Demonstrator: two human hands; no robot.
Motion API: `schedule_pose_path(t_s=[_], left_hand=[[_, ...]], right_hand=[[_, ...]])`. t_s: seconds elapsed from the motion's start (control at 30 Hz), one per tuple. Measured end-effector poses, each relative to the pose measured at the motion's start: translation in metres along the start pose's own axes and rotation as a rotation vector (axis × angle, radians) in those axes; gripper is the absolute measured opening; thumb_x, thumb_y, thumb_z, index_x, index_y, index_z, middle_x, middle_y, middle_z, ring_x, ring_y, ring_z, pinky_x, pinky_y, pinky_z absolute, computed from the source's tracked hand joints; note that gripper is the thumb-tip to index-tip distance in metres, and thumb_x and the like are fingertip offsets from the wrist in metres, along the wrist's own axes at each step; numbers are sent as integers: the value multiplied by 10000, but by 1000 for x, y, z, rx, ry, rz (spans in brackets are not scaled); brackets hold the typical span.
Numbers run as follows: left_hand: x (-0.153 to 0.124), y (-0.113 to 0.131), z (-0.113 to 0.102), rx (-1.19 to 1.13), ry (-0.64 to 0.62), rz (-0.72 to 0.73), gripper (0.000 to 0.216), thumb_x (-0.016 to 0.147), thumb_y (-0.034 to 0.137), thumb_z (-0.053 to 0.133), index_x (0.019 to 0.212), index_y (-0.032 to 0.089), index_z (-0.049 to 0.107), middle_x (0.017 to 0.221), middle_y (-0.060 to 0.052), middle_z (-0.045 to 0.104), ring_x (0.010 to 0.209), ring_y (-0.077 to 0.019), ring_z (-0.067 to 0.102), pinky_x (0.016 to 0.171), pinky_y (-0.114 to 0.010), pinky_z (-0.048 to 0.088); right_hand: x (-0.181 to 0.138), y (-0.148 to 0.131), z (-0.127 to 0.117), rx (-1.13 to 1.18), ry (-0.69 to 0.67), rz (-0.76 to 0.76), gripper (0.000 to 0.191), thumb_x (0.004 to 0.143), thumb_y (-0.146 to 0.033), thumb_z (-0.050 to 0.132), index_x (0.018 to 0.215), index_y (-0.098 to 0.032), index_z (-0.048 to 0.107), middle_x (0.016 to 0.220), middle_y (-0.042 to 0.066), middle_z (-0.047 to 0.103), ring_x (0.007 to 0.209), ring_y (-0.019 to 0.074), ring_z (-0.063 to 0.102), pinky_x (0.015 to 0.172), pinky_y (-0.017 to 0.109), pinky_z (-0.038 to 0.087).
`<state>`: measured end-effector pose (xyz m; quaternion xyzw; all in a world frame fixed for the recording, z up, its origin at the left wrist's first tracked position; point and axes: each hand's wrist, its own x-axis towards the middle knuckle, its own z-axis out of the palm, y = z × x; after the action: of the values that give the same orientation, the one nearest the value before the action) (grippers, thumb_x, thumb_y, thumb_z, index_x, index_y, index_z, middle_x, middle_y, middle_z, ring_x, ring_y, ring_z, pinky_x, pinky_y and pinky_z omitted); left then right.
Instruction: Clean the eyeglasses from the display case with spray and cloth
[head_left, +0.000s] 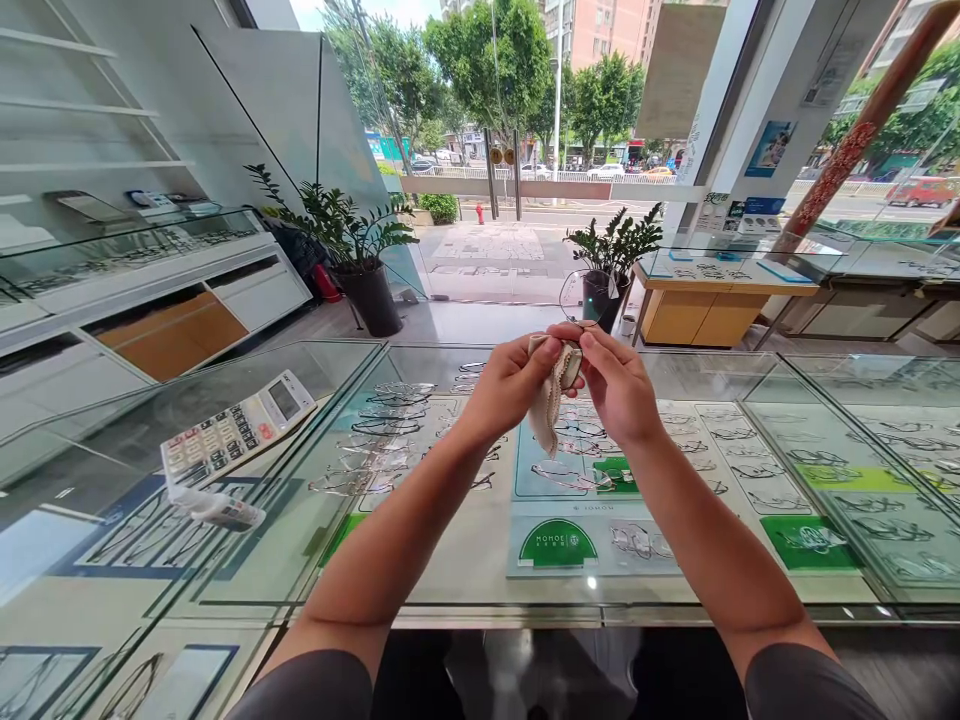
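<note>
both hands up in front of chest, above the glass bench (480, 565), well clear of its top. left hand (510, 385) has fingers closed on a beige cloth (546, 415), thumb on top pressing it against one lens; the rest of the cloth hangs down btwn the two wrists. right hand (616, 388) has thumb + forefinger pinched together on the glasses (579, 296) right where the cloth wraps, other fingers curled under. the glasses are thin, near rimless: one lens sticks up free above the hands, the other is hidden in the cloth. can't tell if the temples are folded. hands touch at the fingertips. on the bench at left, a calculator (238, 428) lies tilted, w/ a small white tube (219, 511) just beside it, nearer the person. under the glass, rows of frames (390, 420) on trays and a green sign (557, 545) straight below the hands. further back, two potted plants (352, 235) (611, 245) on the floor by the glass door, and a wood-front counter (712, 305) at right.
</note>
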<state>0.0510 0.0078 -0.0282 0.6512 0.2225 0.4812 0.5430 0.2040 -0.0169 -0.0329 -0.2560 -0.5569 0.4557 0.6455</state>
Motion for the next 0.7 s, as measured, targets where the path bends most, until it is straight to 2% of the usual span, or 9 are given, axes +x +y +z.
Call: schedule_pose_path(t_s=[0.07, 0.17, 0.23, 0.3, 0.43, 0.57, 0.63, 0.7], left_hand=[[0, 7, -10, -2, -99, -50, 541, 930, 689, 732, 904, 149, 749, 835, -82, 732, 746, -186, 656, 691, -304, 509], [0, 14, -20, -39, -194, -104, 489, 905, 629, 793, 1018, 154, 783, 912, -95, 745, 826, -214, 679, 750, -323, 529], [-1, 16, -22, -54, -232, -127, 466, 881, 584, 835, 1077, 164, 784, 949, -94, 748, 845, -216, 678, 753, -319, 526], [-2, 15, -19, -46, -248, -128, 440, 872, 540, 856, 1089, 166, 770, 960, -89, 743, 815, -195, 662, 717, -301, 506], [-2, 8, -9, -48, -175, -71, 416, 854, 475, 886, 1085, 164, 734, 901, -60, 710, 731, -147, 600, 639, -274, 447], [-1, -6, 3, -70, -49, -20, 506, 849, 471, 894, 1221, 179, 716, 850, -28, 668, 706, -134, 565, 618, -271, 422], [0, -12, 7, -93, 1, -21, 530, 845, 482, 897, 1244, 185, 713, 862, -24, 677, 736, -140, 587, 663, -276, 452], [2, -16, 10, -126, 49, -20, 532, 832, 493, 906, 1228, 188, 723, 907, -26, 706, 800, -147, 625, 749, -284, 489]], right_hand=[[2, -2, -3, 34, 7, 43, 317, 912, -593, 768, 1003, -304, 863, 992, 37, 671, 644, 140, 468, 550, 324, 466], [3, -2, -4, 61, 39, 88, 305, 879, -578, 805, 963, -291, 863, 852, 17, 655, 602, 125, 424, 535, 316, 428], [3, -1, -4, 64, 64, 109, 311, 865, -582, 813, 971, -292, 858, 819, 12, 668, 586, 125, 411, 527, 318, 416], [3, -1, -4, 66, 91, 114, 310, 851, -585, 822, 968, -298, 844, 868, 20, 712, 587, 127, 418, 519, 319, 419], [3, 0, -2, 114, 126, 95, 262, 837, -544, 854, 902, -302, 777, 1101, 33, 783, 683, 148, 538, 547, 316, 463], [3, 5, 2, 187, 147, 57, 225, 857, -483, 858, 900, -307, 726, 1116, 25, 787, 1021, 214, 686, 821, 359, 585], [3, 9, 3, 193, 161, 58, 234, 858, -484, 851, 907, -307, 707, 1116, 24, 786, 1088, 228, 693, 940, 397, 588], [2, 12, 5, 190, 169, 64, 244, 856, -488, 842, 906, -303, 690, 1121, 27, 781, 1104, 232, 696, 982, 412, 582]])
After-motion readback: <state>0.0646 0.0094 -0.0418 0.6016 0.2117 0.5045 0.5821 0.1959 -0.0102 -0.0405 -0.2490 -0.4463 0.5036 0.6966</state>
